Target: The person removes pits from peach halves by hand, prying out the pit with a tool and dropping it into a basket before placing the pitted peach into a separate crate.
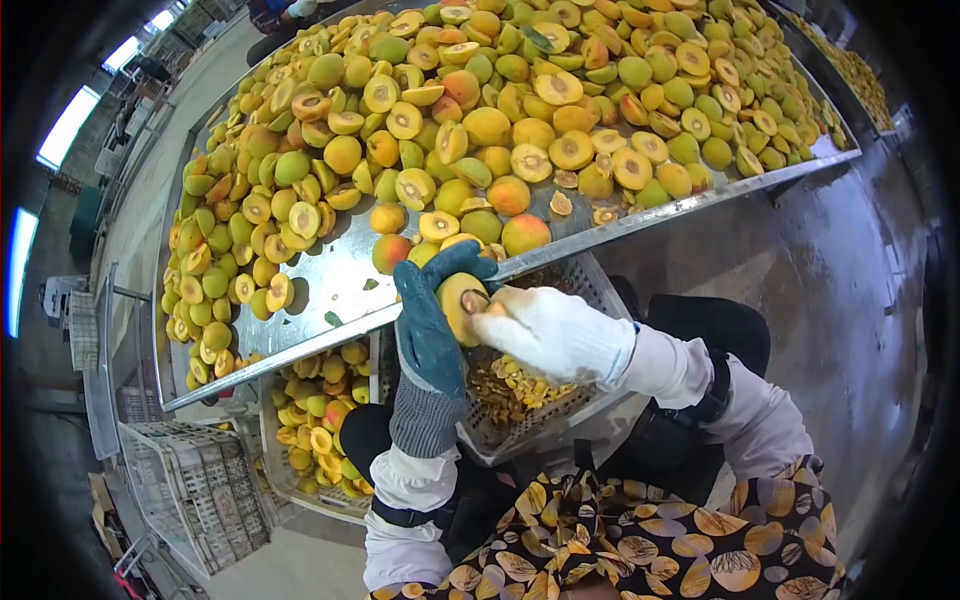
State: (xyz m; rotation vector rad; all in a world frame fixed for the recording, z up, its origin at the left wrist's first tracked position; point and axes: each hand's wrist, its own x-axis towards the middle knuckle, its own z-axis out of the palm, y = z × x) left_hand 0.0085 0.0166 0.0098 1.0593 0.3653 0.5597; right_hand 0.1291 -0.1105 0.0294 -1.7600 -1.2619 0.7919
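Note:
My left hand, in a teal-coated glove with a grey knit cuff, is wrapped round a yellow peach half just past the table's near edge. The cut side with its brown centre faces my right hand. That hand wears a white knit glove, its fingers closed and pressed against the cut face. Whatever they pinch is mostly hidden; a small curved brownish edge shows at the fruit's centre. Close beyond both hands lie whole-looking and halved peaches on the metal table.
Under the table edge, a crate contains brownish-yellow scraps. Left of it, another crate holds peaches. Stacked plastic crates stand at lower left. The table's raised metal rim runs diagonally past my hands. Part of another person shows at the far side.

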